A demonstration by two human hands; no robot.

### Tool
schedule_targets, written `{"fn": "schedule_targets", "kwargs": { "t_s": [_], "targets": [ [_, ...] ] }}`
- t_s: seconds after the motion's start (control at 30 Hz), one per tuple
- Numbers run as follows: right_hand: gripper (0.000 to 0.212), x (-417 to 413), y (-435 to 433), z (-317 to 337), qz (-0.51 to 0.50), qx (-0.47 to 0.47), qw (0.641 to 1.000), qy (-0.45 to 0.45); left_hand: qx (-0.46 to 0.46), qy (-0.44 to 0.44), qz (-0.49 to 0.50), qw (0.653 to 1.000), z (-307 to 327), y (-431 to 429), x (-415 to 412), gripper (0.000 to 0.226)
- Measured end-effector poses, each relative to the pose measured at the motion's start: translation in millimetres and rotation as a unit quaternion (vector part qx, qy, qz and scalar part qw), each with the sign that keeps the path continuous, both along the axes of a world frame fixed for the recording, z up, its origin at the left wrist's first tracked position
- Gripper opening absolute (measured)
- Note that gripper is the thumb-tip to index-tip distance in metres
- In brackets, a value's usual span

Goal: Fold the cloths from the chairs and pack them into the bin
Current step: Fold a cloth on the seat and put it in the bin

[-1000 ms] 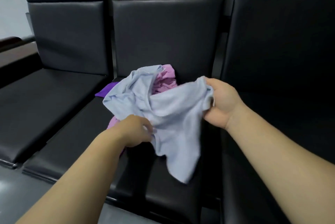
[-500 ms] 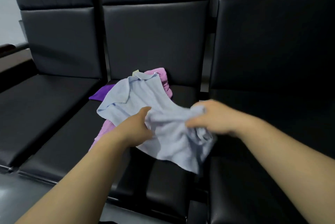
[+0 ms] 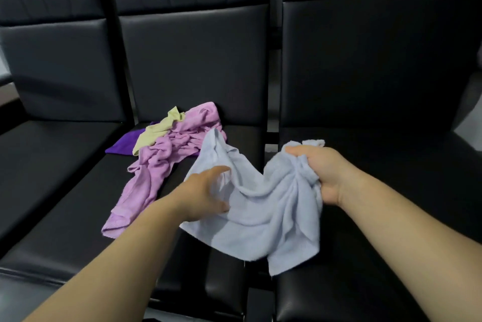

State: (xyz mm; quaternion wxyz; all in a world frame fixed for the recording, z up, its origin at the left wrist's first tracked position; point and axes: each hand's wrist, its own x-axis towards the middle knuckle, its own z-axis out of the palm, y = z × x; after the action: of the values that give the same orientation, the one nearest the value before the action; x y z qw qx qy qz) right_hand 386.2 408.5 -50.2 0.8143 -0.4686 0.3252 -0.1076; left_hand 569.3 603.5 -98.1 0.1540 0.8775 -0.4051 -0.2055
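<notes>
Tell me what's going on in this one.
A person holds a light blue cloth with both hands above a row of black chairs. The right hand grips a bunched edge; the left hand holds the other side. The cloth is not yet folded. A pink cloth, a yellow-green cloth and a purple cloth lie in a heap on the middle seat. No bin is in view.
</notes>
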Motion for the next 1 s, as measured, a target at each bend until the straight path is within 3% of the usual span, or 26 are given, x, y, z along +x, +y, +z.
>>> {"fn": "schedule_targets", "kwargs": {
  "t_s": [0.07, 0.13, 0.23, 0.33, 0.43, 0.5, 0.53, 0.57, 0.63, 0.67, 0.7, 0.77, 0.8, 0.9, 1.0],
  "targets": [
    [0.043, -7, -1, -6, 0.006, -0.039, 0.998, 0.053, 0.042, -0.070, -0.037, 0.996, -4, -11, -8, 0.054],
    [0.031, -16, -6, -10, 0.005, -0.057, 0.994, 0.098, 0.044, -0.075, -0.043, 0.995, -1, -21, -15, 0.012],
    [0.023, -34, -17, 2, 0.013, -0.107, 0.985, 0.134, 0.053, -0.054, -0.054, 0.996, 1, -34, -27, 0.013],
    [0.024, -44, -54, 31, -0.027, -0.234, 0.961, 0.148, -0.111, 0.096, -0.016, 0.989, 13, -59, -61, 0.017],
    [0.037, -51, -108, 65, -0.058, -0.441, 0.862, 0.242, -0.274, 0.294, 0.011, 0.915, 31, -97, -106, 0.010],
    [0.075, -63, -131, 71, -0.034, -0.536, 0.749, 0.388, -0.295, 0.344, 0.003, 0.891, 35, -117, -130, 0.009],
    [0.085, -68, -136, 68, -0.031, -0.569, 0.708, 0.418, -0.283, 0.301, -0.012, 0.911, 32, -123, -134, 0.015],
    [0.077, -75, -133, 58, -0.032, -0.590, 0.696, 0.408, -0.251, 0.224, -0.045, 0.941, 25, -128, -137, 0.020],
    [0.032, -91, -114, 29, -0.009, -0.609, 0.717, 0.339, -0.152, 0.075, -0.127, 0.977, 11, -129, -138, 0.029],
    [0.019, -103, -104, 10, 0.034, -0.611, 0.724, 0.317, -0.104, 0.033, -0.166, 0.980, 5, -130, -139, 0.033],
    [0.020, -117, -93, -6, 0.112, -0.603, 0.726, 0.311, -0.063, 0.009, -0.194, 0.979, -2, -130, -140, 0.037],
    [0.044, -136, -79, -21, 0.269, -0.561, 0.713, 0.324, -0.029, -0.031, -0.219, 0.975, -8, -130, -140, 0.041],
    [0.053, -143, -79, -24, 0.298, -0.565, 0.696, 0.329, -0.030, -0.043, -0.223, 0.973, -10, -131, -141, 0.041],
    [0.048, -151, -93, -25, 0.269, -0.561, 0.703, 0.343, -0.025, -0.083, -0.209, 0.974, -13, -135, -142, 0.037],
    [0.020, -154, -99, -28, 0.274, -0.578, 0.681, 0.357, -0.024, -0.112, -0.219, 0.969, -13, -137, -141, 0.015]
  ]
}}
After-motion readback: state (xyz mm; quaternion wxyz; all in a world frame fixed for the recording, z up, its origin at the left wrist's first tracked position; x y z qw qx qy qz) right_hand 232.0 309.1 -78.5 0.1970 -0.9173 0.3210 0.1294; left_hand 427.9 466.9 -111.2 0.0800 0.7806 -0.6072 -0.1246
